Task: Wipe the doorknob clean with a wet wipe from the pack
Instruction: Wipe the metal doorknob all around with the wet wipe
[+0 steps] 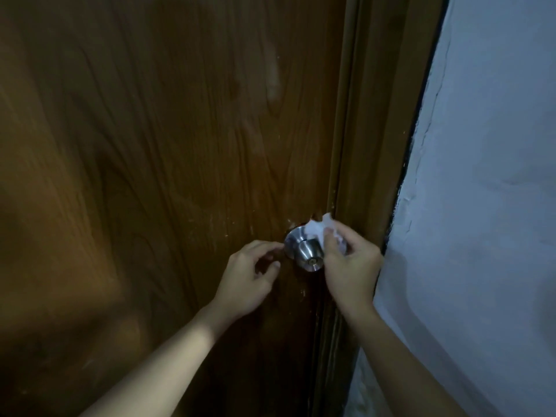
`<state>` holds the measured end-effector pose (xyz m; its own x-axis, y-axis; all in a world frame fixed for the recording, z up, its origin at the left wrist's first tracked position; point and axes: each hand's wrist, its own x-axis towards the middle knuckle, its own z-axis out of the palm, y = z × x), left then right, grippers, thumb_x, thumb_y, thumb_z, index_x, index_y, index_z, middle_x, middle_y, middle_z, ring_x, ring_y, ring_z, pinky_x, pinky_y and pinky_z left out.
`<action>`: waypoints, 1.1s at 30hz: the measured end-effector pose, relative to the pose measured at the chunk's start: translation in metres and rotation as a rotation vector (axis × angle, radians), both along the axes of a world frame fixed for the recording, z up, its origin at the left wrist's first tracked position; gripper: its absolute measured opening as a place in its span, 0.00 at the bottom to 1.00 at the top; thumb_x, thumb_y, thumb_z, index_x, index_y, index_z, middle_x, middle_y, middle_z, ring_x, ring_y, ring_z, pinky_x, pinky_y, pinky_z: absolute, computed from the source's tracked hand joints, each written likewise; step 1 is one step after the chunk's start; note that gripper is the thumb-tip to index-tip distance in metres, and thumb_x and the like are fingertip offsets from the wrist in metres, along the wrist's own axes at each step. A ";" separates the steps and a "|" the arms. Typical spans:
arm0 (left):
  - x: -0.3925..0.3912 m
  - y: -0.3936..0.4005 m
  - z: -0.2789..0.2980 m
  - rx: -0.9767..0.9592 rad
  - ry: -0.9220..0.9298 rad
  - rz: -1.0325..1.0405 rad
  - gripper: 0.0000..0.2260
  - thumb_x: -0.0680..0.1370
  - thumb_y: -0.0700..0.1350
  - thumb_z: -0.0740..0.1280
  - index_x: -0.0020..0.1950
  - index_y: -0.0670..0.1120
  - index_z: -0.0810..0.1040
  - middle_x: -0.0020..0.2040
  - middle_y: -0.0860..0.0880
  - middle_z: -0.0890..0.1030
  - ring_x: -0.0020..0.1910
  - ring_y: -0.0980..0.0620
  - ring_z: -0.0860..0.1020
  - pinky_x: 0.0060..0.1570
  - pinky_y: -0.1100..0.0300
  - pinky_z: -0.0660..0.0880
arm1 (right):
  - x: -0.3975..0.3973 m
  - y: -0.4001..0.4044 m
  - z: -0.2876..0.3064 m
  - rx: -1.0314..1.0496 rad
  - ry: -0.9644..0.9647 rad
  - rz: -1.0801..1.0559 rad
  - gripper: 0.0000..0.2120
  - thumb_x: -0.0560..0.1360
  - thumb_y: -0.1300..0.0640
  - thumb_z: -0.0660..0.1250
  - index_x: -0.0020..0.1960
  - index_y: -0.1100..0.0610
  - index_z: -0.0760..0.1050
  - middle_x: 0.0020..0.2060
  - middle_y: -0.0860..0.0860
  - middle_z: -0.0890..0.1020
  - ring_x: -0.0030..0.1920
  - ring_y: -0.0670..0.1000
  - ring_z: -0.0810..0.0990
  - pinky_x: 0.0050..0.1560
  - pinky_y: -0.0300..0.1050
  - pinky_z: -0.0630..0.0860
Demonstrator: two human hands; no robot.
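A round silver doorknob (307, 253) with a keyhole in its face sits on a brown wooden door (168, 164), close to the door's right edge. My right hand (350, 266) holds a crumpled white wet wipe (317, 229) pressed against the upper right side of the knob, by its round base plate. My left hand (251, 275) hovers just left of the knob with its fingers curled and apart, holding nothing; its fingertips come close to the base plate. The wipe pack is not in view.
A brown door frame (376, 145) runs down the right of the door. Beyond it stands a pale bluish-white wall (487, 206) with a rough, cracked edge. The light is dim.
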<state>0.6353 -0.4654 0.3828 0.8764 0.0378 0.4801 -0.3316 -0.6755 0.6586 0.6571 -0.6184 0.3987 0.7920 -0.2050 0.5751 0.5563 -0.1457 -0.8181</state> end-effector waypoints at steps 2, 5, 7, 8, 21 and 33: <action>0.001 -0.001 -0.001 0.061 -0.038 0.042 0.15 0.74 0.43 0.67 0.60 0.50 0.76 0.55 0.54 0.77 0.54 0.57 0.75 0.48 0.61 0.76 | 0.009 -0.003 0.003 -0.131 0.020 -0.032 0.14 0.77 0.63 0.61 0.62 0.61 0.74 0.49 0.48 0.80 0.47 0.40 0.79 0.43 0.22 0.72; 0.006 -0.010 0.002 0.060 -0.050 0.112 0.20 0.72 0.47 0.69 0.63 0.49 0.73 0.58 0.52 0.76 0.57 0.55 0.73 0.53 0.55 0.76 | 0.019 -0.001 -0.007 -0.397 0.136 0.118 0.19 0.79 0.60 0.55 0.70 0.59 0.63 0.66 0.56 0.74 0.66 0.53 0.72 0.65 0.41 0.69; 0.011 -0.017 0.004 0.073 -0.030 0.127 0.25 0.70 0.50 0.71 0.65 0.49 0.69 0.61 0.52 0.74 0.60 0.56 0.72 0.56 0.57 0.75 | 0.025 0.002 -0.016 -0.582 0.150 0.171 0.22 0.80 0.59 0.52 0.73 0.58 0.56 0.74 0.55 0.61 0.73 0.52 0.61 0.72 0.46 0.59; 0.013 -0.020 0.004 0.093 -0.029 0.131 0.27 0.69 0.51 0.72 0.66 0.49 0.68 0.62 0.51 0.74 0.60 0.56 0.71 0.56 0.59 0.74 | 0.028 0.002 -0.019 -0.656 0.147 0.170 0.22 0.80 0.58 0.52 0.73 0.58 0.55 0.75 0.54 0.58 0.74 0.53 0.59 0.73 0.49 0.58; 0.024 -0.024 0.007 0.113 -0.044 0.170 0.31 0.67 0.52 0.73 0.67 0.47 0.66 0.63 0.50 0.73 0.60 0.55 0.71 0.53 0.63 0.71 | 0.033 0.008 -0.018 -0.520 0.130 -0.079 0.11 0.76 0.59 0.60 0.51 0.61 0.80 0.47 0.60 0.84 0.40 0.50 0.81 0.40 0.29 0.71; 0.023 -0.024 0.003 0.160 -0.059 0.195 0.28 0.69 0.53 0.71 0.67 0.48 0.66 0.62 0.51 0.73 0.60 0.57 0.71 0.53 0.63 0.72 | 0.019 0.027 -0.033 -0.562 0.065 -0.121 0.24 0.77 0.52 0.49 0.63 0.66 0.71 0.63 0.61 0.73 0.59 0.54 0.75 0.57 0.31 0.69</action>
<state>0.6582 -0.4896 0.3861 0.8304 0.1231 0.5433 -0.2191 -0.8245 0.5217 0.6762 -0.5910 0.3658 0.8193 0.0271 0.5727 0.4601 -0.6271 -0.6285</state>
